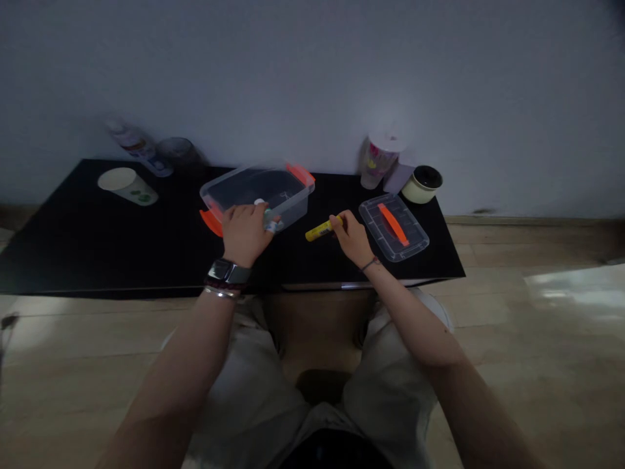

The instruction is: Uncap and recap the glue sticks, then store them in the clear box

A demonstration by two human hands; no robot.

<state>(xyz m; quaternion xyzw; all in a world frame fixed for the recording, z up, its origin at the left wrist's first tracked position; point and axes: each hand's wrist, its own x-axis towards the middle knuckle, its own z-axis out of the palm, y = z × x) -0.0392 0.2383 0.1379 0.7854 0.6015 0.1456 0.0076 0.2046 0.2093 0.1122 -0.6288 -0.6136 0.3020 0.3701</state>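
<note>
My left hand point(247, 234) rests at the front rim of a transparent plastic box point(288, 202) with orange clip handles. It grips a small white and green object point(271, 221), perhaps a marker, partly hidden by my fingers. My right hand point(352, 238) holds a yellow marker point(318, 230) by one end, with the marker pointing left above the black tabletop point(73, 244). Just right of that hand lies the box's transparent lid point(393, 228), which has an orange handle. The hand is near the lid but does not touch it.
A paper cup point(127, 186) lies on its side at the back left, near a fallen spray bottle point(138, 146) and a dark glass point(178, 153). A plastic cup point(379, 159) and a small cream jar point(422, 184) stand at the back right, against a wall.
</note>
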